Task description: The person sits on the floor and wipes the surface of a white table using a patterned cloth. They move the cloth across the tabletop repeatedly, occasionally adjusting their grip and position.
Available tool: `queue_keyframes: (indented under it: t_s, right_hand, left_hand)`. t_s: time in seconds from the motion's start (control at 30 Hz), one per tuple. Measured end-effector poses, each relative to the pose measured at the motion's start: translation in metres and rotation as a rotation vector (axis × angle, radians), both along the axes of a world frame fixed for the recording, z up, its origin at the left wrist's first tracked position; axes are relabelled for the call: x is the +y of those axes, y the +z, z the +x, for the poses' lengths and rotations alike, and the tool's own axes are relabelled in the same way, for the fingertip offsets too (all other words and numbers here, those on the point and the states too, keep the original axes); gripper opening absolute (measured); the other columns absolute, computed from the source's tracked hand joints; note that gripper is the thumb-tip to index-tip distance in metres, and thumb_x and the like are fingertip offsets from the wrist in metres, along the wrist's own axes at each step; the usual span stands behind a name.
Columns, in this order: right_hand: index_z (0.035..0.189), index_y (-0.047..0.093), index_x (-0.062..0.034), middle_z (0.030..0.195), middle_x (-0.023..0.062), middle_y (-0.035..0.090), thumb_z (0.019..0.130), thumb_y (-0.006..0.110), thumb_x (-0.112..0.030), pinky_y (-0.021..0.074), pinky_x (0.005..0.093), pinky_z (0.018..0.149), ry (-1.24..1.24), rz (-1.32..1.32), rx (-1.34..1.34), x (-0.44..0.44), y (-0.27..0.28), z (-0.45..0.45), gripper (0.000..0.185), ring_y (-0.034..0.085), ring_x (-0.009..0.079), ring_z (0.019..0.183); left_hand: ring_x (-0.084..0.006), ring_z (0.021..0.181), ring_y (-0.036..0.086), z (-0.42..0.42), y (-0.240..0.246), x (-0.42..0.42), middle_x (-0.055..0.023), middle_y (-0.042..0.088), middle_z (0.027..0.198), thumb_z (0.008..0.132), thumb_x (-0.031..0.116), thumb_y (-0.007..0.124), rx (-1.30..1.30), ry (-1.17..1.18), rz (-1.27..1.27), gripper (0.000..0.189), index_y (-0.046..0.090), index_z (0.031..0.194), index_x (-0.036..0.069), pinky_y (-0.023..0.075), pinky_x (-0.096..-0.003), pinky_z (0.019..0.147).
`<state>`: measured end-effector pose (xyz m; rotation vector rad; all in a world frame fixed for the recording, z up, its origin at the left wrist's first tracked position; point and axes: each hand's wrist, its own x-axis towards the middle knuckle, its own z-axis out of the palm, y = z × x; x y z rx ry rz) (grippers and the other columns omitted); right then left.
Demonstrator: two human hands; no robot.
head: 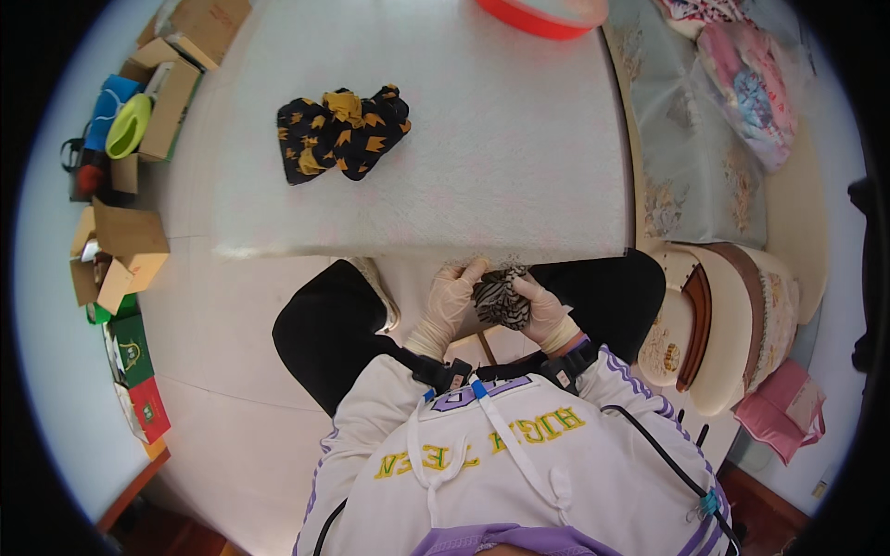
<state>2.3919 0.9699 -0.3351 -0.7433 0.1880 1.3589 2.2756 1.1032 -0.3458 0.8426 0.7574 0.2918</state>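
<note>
Both my hands wear thin pale gloves and meet at the table's near edge, above my lap. A bunched black-and-white striped cloth [502,299] is held between them. The fingers of my left hand [450,300] pinch its left side near the table edge. My right hand [546,310] grips its right side, with the thumb on top. Farther off, a folded black cloth piece with orange and yellow patches [344,132] lies on the white covered table [452,187]. Parts of the striped cloth are hidden by my fingers.
A red-rimmed round container [546,24] stands at the table's far edge. Open cardboard boxes [132,250] line the left wall. At right are a cream chair [730,333], a sofa-like seat with a floral cover [702,160], and a pink bag [782,413].
</note>
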Motion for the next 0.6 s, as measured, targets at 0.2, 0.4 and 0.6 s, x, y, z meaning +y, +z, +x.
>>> queue_keyframes:
  t_s: [0.2, 0.4, 0.6]
  right_hand:
    - [0.131, 0.052, -0.0026, 0.121, 0.0098, 0.063, 0.091, 0.06, -0.007, 0.0528, 0.0371, 0.095, -0.167, -0.148, -0.077, 0.012, 0.0, -0.005, 0.041, 0.063, 0.0233, 0.11]
    - [0.128, 0.055, -0.0003, 0.115, 0.0117, 0.066, 0.089, 0.059, -0.005, 0.0541, 0.0369, 0.092, -0.33, -0.198, -0.082, 0.007, 0.004, -0.021, 0.04, 0.066, 0.0233, 0.101]
    - [0.127, 0.055, 0.0011, 0.121, 0.0195, 0.064, 0.098, 0.051, -0.017, 0.0532, 0.0453, 0.097, -0.515, -0.2, 0.001, -0.046, -0.013, -0.027, 0.035, 0.065, 0.0315, 0.109]
  left_hand:
    - [-0.0116, 0.089, 0.062, 0.004, 0.008, 0.007, -0.0043, 0.069, 0.099, 0.096, 0.02, 0.065, 0.0, -0.042, -0.038, 0.023, 0.069, 0.11, 0.002, 0.0507, -0.0268, 0.082]
    - [-0.0111, 0.097, 0.06, -0.002, 0.008, -0.003, -0.0031, 0.068, 0.106, 0.096, 0.017, 0.065, 0.003, -0.012, -0.135, 0.021, 0.068, 0.113, 0.005, 0.0481, -0.0272, 0.088]
    - [-0.0164, 0.1, 0.061, -0.003, 0.004, -0.007, -0.0056, 0.067, 0.107, 0.097, 0.02, 0.063, 0.006, -0.005, 0.007, 0.024, 0.066, 0.116, 0.005, 0.0494, -0.0358, 0.095]
